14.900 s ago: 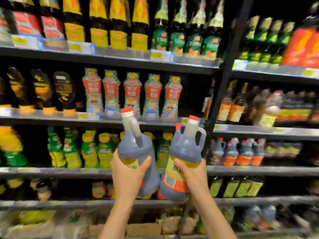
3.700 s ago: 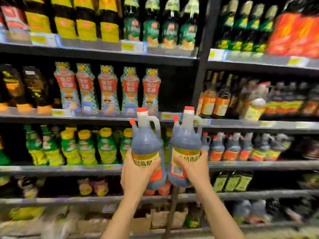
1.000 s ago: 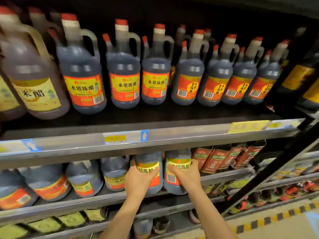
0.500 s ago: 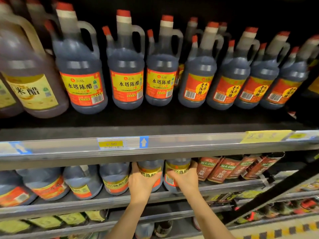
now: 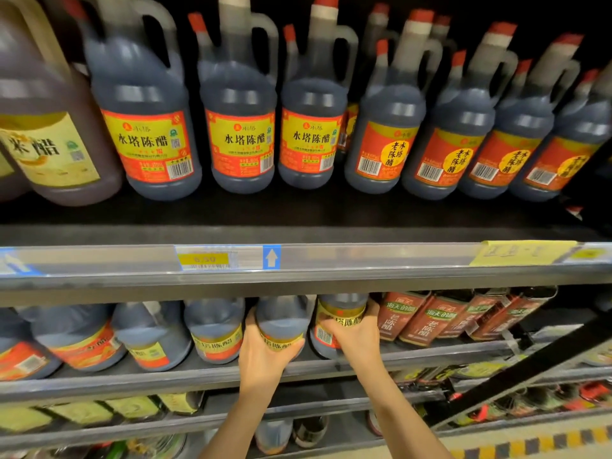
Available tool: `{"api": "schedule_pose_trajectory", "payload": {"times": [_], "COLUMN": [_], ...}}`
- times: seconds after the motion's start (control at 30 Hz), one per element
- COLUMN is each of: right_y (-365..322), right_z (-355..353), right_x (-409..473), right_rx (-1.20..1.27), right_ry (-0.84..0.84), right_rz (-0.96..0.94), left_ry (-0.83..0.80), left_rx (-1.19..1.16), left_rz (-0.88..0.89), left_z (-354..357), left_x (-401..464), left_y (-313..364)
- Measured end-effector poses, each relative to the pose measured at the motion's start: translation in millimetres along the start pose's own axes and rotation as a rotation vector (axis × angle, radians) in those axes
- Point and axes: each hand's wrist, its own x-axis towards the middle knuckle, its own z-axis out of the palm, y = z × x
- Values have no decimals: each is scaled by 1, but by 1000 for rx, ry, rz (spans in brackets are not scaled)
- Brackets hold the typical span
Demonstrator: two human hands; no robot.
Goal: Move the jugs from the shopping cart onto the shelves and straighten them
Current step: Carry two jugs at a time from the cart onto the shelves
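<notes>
Head view of a store rack: both hands are reaching under the upper shelf (image 5: 298,279) onto the lower shelf (image 5: 132,380), each one curling round its own dark jug. The left hand (image 5: 265,356) is gripping the left jug (image 5: 281,321) low on its body, thumb on the left side and fingers wrapping the label; the right hand (image 5: 356,336) is gripping the right jug (image 5: 341,309) over its label. The two jugs are standing side by side, nearly touching, at the shelf's front edge, their tops hiding behind the upper shelf's price rail. Similar jugs are sitting to their left, brown cartons (image 5: 427,318) just to their right. On the upper shelf, a row of red-capped jugs (image 5: 238,127) is facing forward
</notes>
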Motion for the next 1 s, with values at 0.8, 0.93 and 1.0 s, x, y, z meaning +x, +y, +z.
{"api": "schedule_pose_trajectory", "payload": {"times": [0.8,0.93,1.0], "right_y": [12,17,13], "right_z": [-1,-10,-19], "right_x": [-10,-21,-33], "right_rx": [-72,-210,-311], "right_ry": [-102,-161,-141], "right_rz": [-64,-13,-11], "left_ry": [-42,-78,-83], "left_rx": [163,251,346], "left_rz": [15,-15,15], "left_z": [5,-4,-13], "left_x": [3,2,-5], "left_y": [-18,-14,-10]}}
